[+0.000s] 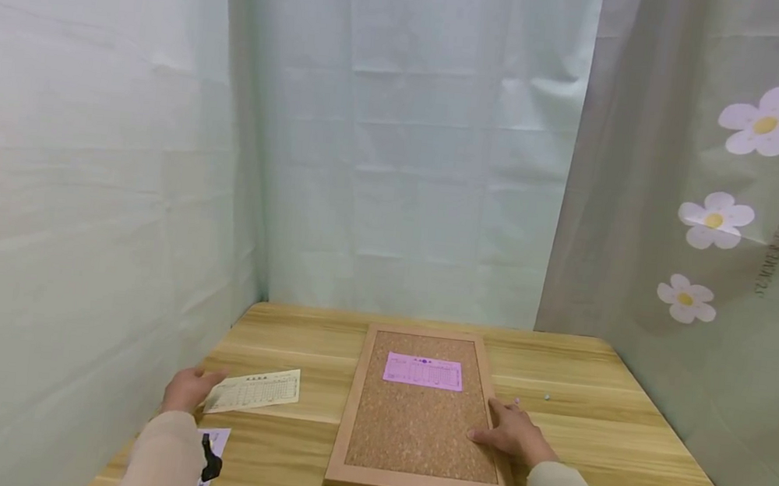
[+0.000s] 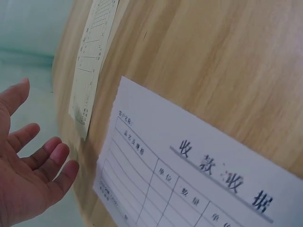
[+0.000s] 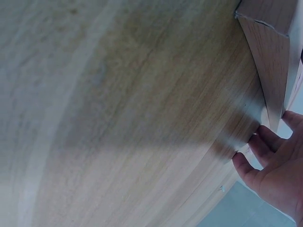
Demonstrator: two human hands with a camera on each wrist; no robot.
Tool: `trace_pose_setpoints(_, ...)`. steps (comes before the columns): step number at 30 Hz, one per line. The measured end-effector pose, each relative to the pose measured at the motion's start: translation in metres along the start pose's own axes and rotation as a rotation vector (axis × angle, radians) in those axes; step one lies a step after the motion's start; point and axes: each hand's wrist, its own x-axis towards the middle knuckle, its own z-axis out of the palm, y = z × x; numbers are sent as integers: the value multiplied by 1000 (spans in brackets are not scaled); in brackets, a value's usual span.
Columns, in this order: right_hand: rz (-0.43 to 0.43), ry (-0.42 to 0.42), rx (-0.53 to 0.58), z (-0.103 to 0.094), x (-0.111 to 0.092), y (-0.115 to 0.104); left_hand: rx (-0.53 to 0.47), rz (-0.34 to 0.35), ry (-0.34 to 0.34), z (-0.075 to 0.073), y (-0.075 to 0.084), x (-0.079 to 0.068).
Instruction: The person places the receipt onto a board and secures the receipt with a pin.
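My left hand [image 1: 188, 389] is at the left end of a pale yellow receipt slip [image 1: 255, 390], its fingers loosely spread in the left wrist view. Nearer to me lies a pale lavender receipt slip [image 2: 161, 151] with a printed table, partly hidden by my sleeve in the head view. At the right side of a wood-framed corkboard [image 1: 413, 433], my right hand [image 1: 515, 433] rests with its thumb over the frame. Its other fingertips reach down by the table beside the board. On the upper part of the cork lies a pink receipt slip [image 1: 422, 371].
A tiny pale object [image 1: 547, 397] lies on the wooden table [image 1: 595, 450] right of the board, with another by my right fingertips. Pale curtains [image 1: 413, 143] stand behind and on both sides, the right one [image 1: 653, 143] printed with flowers.
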Motion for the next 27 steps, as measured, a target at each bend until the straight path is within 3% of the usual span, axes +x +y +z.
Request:
trace_pose_setpoints(13,-6,2,-13,0,-2,-5,14,-58,75,4,-19,5)
trace_pose_setpoints(20,-13,0,-11,-1,-3,-5,42,-61,14,2,-17,-1)
trace_pose_setpoints(27,1,5,-20,-2,-3,-2,89,-56,12,5,-16,2)
